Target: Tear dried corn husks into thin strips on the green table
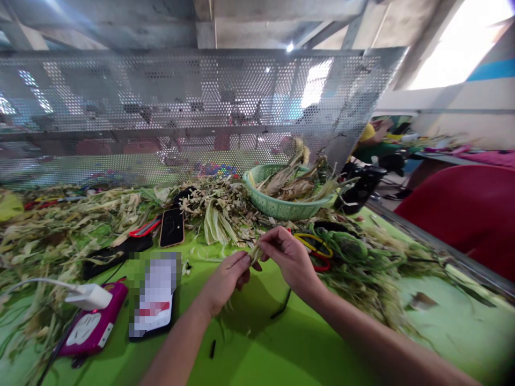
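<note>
Between my two hands is a small bundle of pale corn husk strips (254, 255). My left hand (229, 274) pinches its lower end, with thin strands trailing beneath. From the right, my right hand (285, 252) grips the upper end between thumb and fingers. Both hands are above the green tabletop (245, 354). A fan of pale husk (217, 224) lies just beyond them, at the front of a heap of husk scraps (209, 198). Scissors with yellow and red handles (317, 245) lie close to my right hand, partly hidden by it.
A green basket (277, 206) of dried husks stands behind. At left are a phone (172, 228), a red cutter (145, 227), a blurred-out lit phone (155, 295) and a magenta power strip (94, 321). Green twine (346, 246) lies right. A perforated metal screen (181, 118) rises behind; another person (370, 134) sits beyond.
</note>
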{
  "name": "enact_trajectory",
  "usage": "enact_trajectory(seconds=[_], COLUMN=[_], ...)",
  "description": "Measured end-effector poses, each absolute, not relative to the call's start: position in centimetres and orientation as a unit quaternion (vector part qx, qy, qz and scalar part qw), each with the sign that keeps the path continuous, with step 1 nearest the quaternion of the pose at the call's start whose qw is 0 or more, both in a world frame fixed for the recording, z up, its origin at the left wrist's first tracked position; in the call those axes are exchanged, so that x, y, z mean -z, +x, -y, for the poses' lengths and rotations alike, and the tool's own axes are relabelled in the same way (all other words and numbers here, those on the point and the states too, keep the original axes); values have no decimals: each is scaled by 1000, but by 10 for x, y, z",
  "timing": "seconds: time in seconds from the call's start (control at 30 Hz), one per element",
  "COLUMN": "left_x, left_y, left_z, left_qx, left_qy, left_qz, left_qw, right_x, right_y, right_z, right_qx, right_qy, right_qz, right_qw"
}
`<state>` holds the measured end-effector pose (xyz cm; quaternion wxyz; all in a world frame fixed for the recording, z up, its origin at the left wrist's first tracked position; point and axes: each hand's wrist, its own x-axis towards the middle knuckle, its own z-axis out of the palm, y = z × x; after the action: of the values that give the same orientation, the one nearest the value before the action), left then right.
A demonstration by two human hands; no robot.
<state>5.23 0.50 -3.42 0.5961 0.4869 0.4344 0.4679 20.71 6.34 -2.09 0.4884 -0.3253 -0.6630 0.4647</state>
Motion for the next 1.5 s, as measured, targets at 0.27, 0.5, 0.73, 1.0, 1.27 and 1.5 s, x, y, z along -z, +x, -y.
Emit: enact_trajectory(seconds=[0.27, 0.5, 0.73, 1.0, 1.27, 1.5], left_x=[26, 31, 30, 36, 39, 34], left_y=[58, 54, 54, 54, 55, 57], left_z=[1, 1, -3, -6, -8, -3], left_qx=[-425, -426, -484, -508, -502, -515], left_qy=[579, 552, 460, 440, 466, 416], left_qz=[-492, -488, -453, -458, -442, -453], left_qw=[492, 525, 591, 582, 579, 597], right_x=[15, 6, 8, 9, 11, 11], right_y=[208, 210, 210, 209, 209, 210], right_z=[-63, -65, -69, -68, -69, -71], right_qx=[-459, -486, -537, -508, -523, -498], right_qy=[-315, -320, -343, -352, -336, -356], right_qz=[658, 638, 618, 645, 611, 618], right_qw=[507, 505, 460, 450, 489, 493])
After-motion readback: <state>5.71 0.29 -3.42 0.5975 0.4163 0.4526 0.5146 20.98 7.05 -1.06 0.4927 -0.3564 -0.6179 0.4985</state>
